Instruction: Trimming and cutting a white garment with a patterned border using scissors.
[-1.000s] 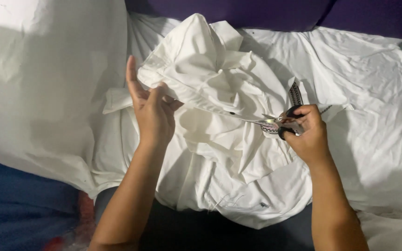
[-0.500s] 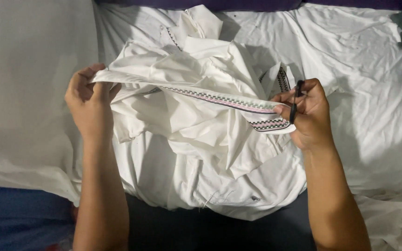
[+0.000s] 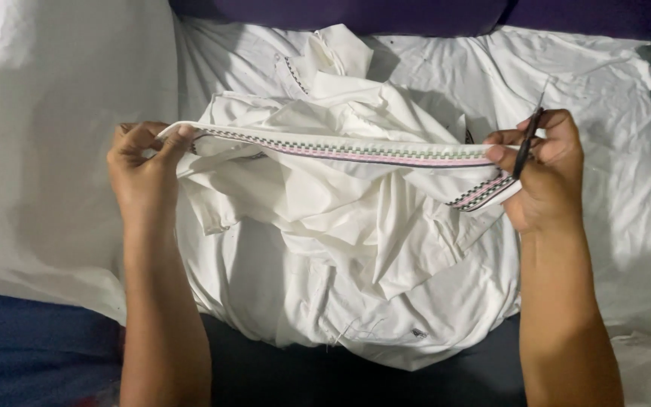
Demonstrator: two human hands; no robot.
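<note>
Since half a second ago the hands have drawn further apart, and the trim now runs nearly level and taut between them; a second ago the left hand was open near the middle of the cloth.

Left hand: fingers pinched shut on the left end of the trim, thumb and forefinger meeting over the edge, remaining fingers curled.

Right hand: fingers closed on the right end of the trim. A thin dark tool is held upright in the same grip, tip pointing up; cannot tell what kind of tool it is. Just below this hand a short length of trim folds back and hangs loose.

Trim: woven band with a checked black-and-white edge and a pink line along it, sewn to the edge of a white garment.

Garment: crumpled in a heap below and behind the stretched band, directly in front of the person, its lower edge over a dark surface.

Surroundings: white sheet spread underneath and to both sides, wrinkled. Purple surface along the top edge of the view. Blue fabric at lower left.
</note>
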